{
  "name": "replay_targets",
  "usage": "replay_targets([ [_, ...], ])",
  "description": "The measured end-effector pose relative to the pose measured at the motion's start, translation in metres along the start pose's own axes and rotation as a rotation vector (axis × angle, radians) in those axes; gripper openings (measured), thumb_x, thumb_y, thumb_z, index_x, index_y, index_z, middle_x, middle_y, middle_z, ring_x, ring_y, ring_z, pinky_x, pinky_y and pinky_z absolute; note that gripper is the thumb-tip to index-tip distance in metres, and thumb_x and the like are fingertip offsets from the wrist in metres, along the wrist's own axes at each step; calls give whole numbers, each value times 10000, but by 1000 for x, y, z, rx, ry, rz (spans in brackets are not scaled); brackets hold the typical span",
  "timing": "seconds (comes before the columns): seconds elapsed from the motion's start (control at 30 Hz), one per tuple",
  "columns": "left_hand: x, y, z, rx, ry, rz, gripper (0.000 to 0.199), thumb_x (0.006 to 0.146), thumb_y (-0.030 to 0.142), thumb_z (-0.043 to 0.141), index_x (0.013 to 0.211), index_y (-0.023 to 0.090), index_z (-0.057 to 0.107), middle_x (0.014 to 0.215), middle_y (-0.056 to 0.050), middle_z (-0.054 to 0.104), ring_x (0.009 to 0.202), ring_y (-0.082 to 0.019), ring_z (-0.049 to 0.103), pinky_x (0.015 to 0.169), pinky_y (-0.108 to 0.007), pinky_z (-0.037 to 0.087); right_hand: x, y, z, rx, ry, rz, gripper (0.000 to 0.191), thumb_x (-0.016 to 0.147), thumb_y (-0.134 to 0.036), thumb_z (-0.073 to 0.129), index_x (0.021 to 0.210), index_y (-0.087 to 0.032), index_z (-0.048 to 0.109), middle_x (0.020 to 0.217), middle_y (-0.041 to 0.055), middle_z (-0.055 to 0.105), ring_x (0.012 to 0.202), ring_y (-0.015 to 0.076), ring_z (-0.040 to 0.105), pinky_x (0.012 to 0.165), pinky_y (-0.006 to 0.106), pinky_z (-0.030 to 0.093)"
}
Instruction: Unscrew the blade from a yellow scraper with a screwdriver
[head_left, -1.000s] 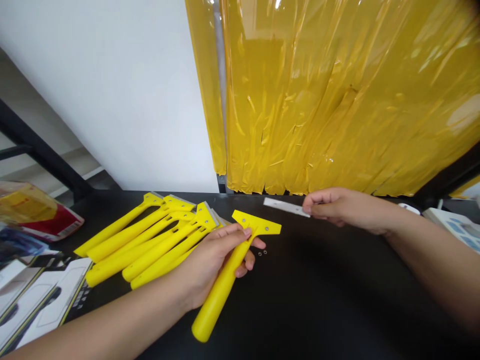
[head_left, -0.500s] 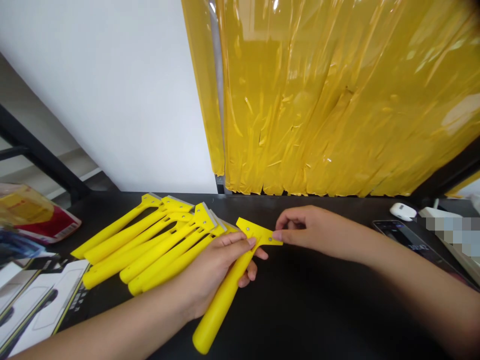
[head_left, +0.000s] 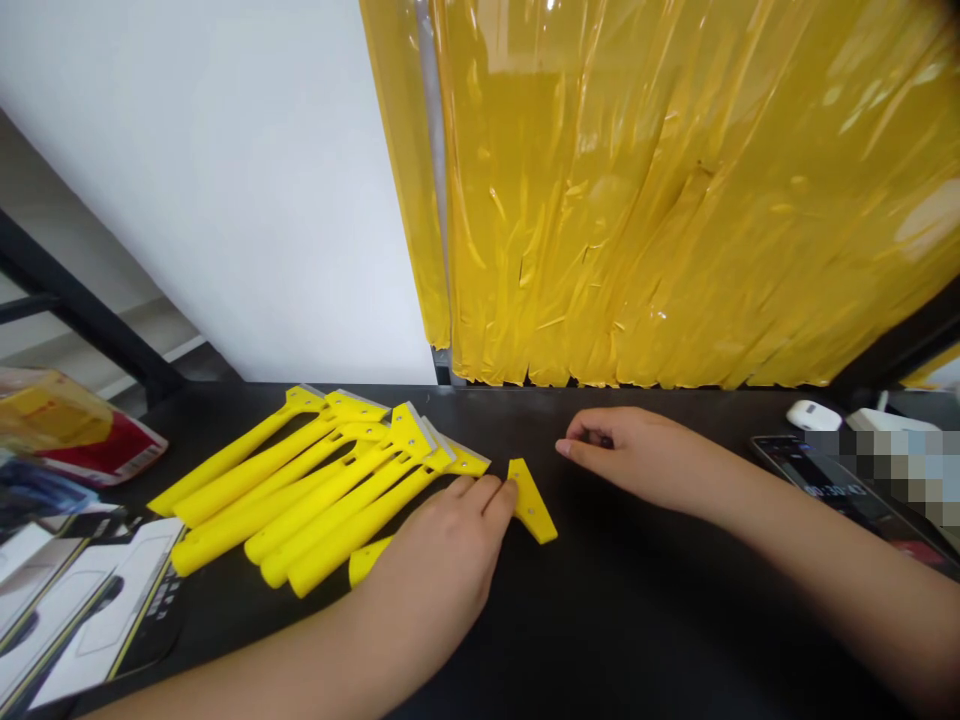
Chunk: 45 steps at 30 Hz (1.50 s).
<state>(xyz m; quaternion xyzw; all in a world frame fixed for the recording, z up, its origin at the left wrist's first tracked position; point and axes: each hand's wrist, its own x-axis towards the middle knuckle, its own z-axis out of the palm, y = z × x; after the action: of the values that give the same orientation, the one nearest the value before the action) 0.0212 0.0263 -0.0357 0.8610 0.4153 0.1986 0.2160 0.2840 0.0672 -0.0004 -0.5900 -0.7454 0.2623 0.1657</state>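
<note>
My left hand [head_left: 457, 545] is closed on a yellow scraper [head_left: 534, 503] low over the black table. The scraper's flared head sticks out to the right of my fingers, its handle end shows at the left, and the middle is hidden under the hand. Just left of it, several yellow scrapers [head_left: 345, 515] lie side by side and partly overlapping, heads toward the back right, with metal edges on some. My right hand [head_left: 611, 445] hovers right of the held scraper, touching nothing, its thumb and fingers curled with a gap between them.
White and black packages [head_left: 112, 610] lie at the left front, below a red and yellow pack [head_left: 97, 425]. At the right are a phone [head_left: 832, 490], a white earphone case [head_left: 814, 415] and a partly blurred white object. Yellow film [head_left: 637, 200] hangs behind the table [head_left: 600, 620].
The scraper in my left hand has moved down and left beside the row, and the hand has turned palm down over it. My right hand no longer touches its head.
</note>
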Motion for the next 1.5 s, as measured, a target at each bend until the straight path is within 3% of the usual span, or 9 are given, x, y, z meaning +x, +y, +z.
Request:
replay_targets([
  [0.13, -1, 3, 7, 186, -44, 17, 467, 991, 129, 462, 1423, 204, 621, 1350, -156, 687, 1232, -354, 629, 1124, -533, 436, -6, -12, 20, 40, -142, 36, 390, 874, -601, 686, 758, -231, 728, 672, 5, 668, 579, 159, 563, 502, 268, 337],
  [0.4, 0, 6, 2, 294, -73, 46, 473, 1025, 152, 429, 1469, 126, 589, 1415, -211, 648, 1280, -370, 613, 1151, -528, 419, -3, -19, 37, 194, -281, 116, 233, 881, -418, 694, 795, -201, 696, 658, -26, 612, 572, 111, 489, 530, 238, 351],
  [0.77, 0, 6, 3, 535, -98, 110, 532, 982, 55, 452, 1512, 57, 506, 1345, -215, 678, 1223, -357, 651, 1023, -510, 556, -7, -26, 53, 83, -119, 135, 311, 777, -524, 774, 800, -238, 655, 771, -12, 675, 649, 146, 549, 524, 263, 305],
  [0.87, 0, 4, 3, 433, -53, 81, 532, 1011, 107, 458, 1543, 91, 472, 1345, -190, 681, 1217, -326, 655, 1049, -489, 539, -8, -25, 52, 67, -110, 124, 278, 788, -485, 766, 760, -236, 644, 747, -19, 661, 635, 141, 537, 527, 268, 297],
  [1.03, 6, -7, -2, 34, -50, -86, 627, 950, 238, 638, 1553, 209, 468, 1409, -113, 665, 1243, -282, 640, 1097, -416, 480, -4, -18, 48, 127, -189, 93, 337, 828, -490, 731, 667, -220, 612, 625, -35, 564, 569, 126, 471, 497, 276, 268],
  [1.1, 10, -9, -6, -90, -73, -150, 549, 910, 272, 685, 1448, 238, 579, 1277, -79, 725, 1123, -275, 679, 1007, -384, 507, 0, -14, 47, 181, -228, 81, 354, 856, -492, 709, 667, -213, 601, 597, -47, 514, 552, 114, 431, 504, 273, 264],
  [1.17, 15, -10, -11, -183, -114, -183, 339, 900, 286, 681, 1236, 242, 694, 1059, -35, 750, 935, -243, 685, 851, -334, 512, 3, -12, 44, 246, -261, 67, 342, 879, -481, 694, 695, -208, 602, 609, -56, 490, 563, 104, 405, 523, 263, 272],
  [1.27, 19, -9, -15, -274, -166, -202, 110, 899, 297, 653, 958, 228, 715, 854, 11, 676, 765, -189, 605, 689, -279, 431, 6, -10, 40, 351, -301, 52, 324, 892, -455, 693, 718, -198, 602, 637, -63, 459, 590, 93, 368, 542, 248, 273],
  [1.5, 21, -12, -14, -449, -177, -304, 187, 845, 380, 701, 925, 212, 706, 793, 22, 625, 719, -173, 547, 651, -289, 358, 7, -6, 33, 522, -440, 151, 397, 875, -594, 671, 782, -229, 544, 607, -88, 428, 468, 77, 251, 429, 244, 178],
])
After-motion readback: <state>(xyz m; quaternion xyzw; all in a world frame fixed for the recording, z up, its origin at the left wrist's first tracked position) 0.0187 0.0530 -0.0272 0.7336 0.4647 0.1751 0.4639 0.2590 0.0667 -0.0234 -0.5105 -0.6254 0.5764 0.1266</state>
